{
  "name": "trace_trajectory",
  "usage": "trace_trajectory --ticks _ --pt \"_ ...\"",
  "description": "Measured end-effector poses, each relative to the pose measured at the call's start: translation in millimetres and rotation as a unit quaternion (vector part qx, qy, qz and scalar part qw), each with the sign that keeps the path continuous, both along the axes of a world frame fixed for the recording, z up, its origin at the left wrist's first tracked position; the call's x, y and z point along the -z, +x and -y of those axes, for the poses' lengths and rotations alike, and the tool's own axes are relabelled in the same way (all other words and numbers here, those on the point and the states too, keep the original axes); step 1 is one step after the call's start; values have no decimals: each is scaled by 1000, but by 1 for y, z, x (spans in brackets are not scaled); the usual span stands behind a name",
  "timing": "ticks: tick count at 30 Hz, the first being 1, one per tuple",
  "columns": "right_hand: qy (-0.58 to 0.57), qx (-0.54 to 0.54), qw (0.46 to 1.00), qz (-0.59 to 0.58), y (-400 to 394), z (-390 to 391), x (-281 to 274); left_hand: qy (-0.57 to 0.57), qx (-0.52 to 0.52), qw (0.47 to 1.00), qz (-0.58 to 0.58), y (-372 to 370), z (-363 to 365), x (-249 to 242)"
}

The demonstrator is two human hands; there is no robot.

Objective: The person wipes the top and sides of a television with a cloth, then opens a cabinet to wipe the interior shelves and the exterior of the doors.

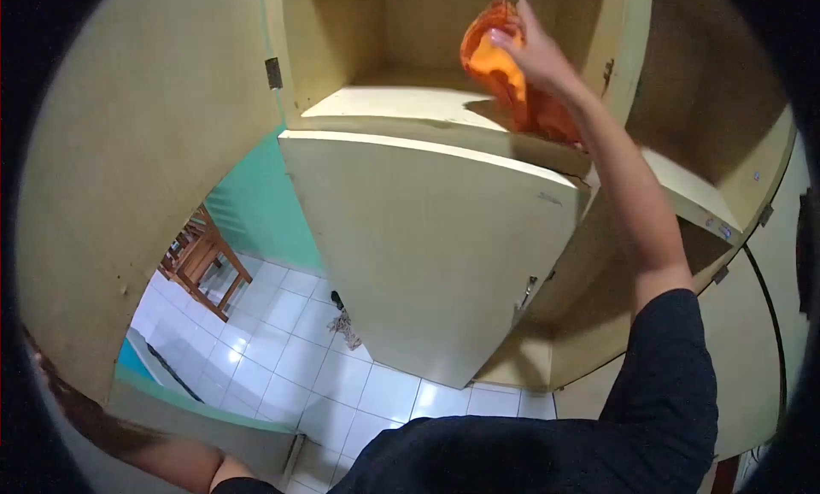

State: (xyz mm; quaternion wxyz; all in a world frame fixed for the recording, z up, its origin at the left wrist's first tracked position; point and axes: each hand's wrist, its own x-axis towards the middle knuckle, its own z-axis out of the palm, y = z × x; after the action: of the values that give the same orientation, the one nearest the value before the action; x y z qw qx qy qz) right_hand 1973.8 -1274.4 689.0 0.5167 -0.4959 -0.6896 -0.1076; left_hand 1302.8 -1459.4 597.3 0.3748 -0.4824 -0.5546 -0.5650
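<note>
My right hand (534, 54) is raised at the upper cabinet compartment, closed on an orange cloth (504, 67). The cloth hangs down from the fingers, and its lower part touches the right front of the pale shelf (384, 105). At the lower left my left arm reaches out toward the image edge beside the large open door panel; the left hand itself is lost in the dark border.
Below the shelf stands a partly open cabinet door (427, 238) with a metal handle. Another open compartment (709, 152) is at the right. A wooden chair (205, 259) stands on white floor tiles (282, 323) by a green wall (265, 203).
</note>
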Motion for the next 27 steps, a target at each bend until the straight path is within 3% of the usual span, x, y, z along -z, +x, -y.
trace_trajectory --ticks 1,2,3,4,5,8,10,11,13,14,16,18,20,27 --pt "-28 34 991 124 35 -38 25 -12 10 1000 -2 -5 5 2" --pt "-252 76 946 189 28 -18 33 -22 21 1000 -4 -7 5 3" --pt "-324 123 898 271 35 -27 53 -28 36 999 -4 -11 7 3" --pt "-347 3 908 237 9 2 56 -32 48 998 -4 -14 6 4" --pt "-344 2 914 215 47 -43 78 -38 54 998 -7 -16 3 4" --pt "-387 -19 906 172 37 -32 71 -79 -8 997 0 -53 -25 12" --pt "-358 -3 924 139 24 -16 73 -58 41 995 66 -37 -35 5" --pt "-363 -30 920 148 23 -15 70 -41 132 964 227 -17 -42 3" --pt "-327 -34 933 147 40 -33 83 -20 178 971 161 -55 -54 13" --pt "-354 -54 920 157 46 -38 81 12 78 993 89 -57 -58 14" --pt "-403 -110 898 137 41 -32 75 41 -26 999 19 -69 -65 18" --pt "-438 -78 886 129 44 -31 74 15 -49 999 1 -92 -74 23" --pt "-430 -72 899 34 8 12 62 -5 -68 998 -10 -110 -80 22" --pt "-475 -58 870 -117 24 26 61 -44 -86 992 84 -109 -87 29"
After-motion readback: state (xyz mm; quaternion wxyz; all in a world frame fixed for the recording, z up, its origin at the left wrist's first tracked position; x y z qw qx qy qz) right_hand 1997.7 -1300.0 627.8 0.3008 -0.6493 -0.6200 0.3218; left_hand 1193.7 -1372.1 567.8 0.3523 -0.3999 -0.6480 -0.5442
